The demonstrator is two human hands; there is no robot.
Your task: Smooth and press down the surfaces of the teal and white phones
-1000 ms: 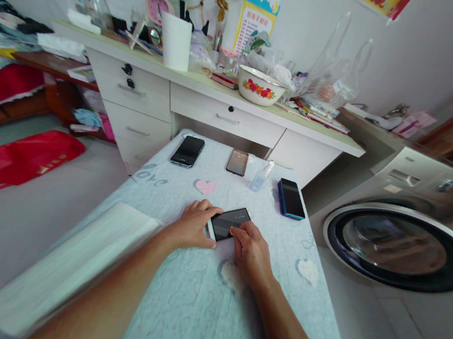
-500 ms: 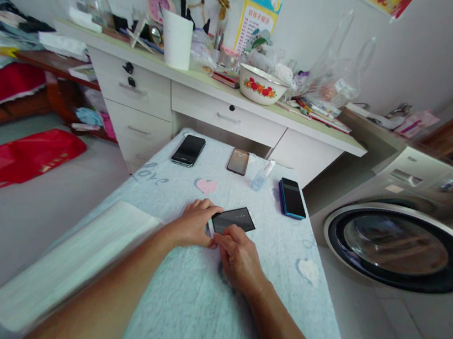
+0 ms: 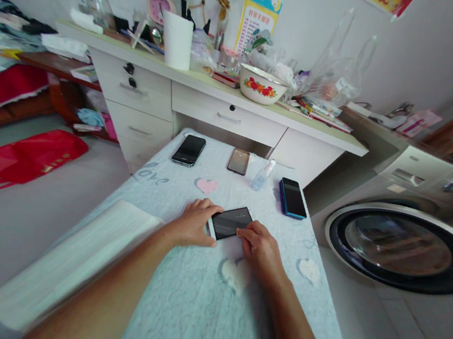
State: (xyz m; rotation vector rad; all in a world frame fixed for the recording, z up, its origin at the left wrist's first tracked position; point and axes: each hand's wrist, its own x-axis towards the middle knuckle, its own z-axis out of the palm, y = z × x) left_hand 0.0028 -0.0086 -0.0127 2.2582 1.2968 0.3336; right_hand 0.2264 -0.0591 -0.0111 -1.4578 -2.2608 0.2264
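A white-edged phone (image 3: 228, 223) lies screen up on the cloth-covered table (image 3: 192, 304). My left hand (image 3: 196, 224) grips its left end, thumb and fingers around the corner. My right hand (image 3: 260, 249) is at the phone's near right edge, its fingers pinched together; whatever is between the fingertips is too small to name. Beyond the phone are a brown phone case (image 3: 238, 161) and a clear spray bottle (image 3: 263, 175). A black phone (image 3: 189, 150) lies at the far left, and a phone with a blue edge (image 3: 293, 198) at the right.
A folded white cloth (image 3: 72, 266) lies along the table's left side. Behind the table stands a desk (image 3: 202, 97) with a flowered bowl (image 3: 262, 85) and a paper roll (image 3: 176, 40). The washing machine (image 3: 404, 243) is at the right, a red bag (image 3: 28, 154) on the floor left.
My right hand has moved right along the phone's near edge, from its left corner area towards the right end, uncovering more of the screen. My left hand holds its place.
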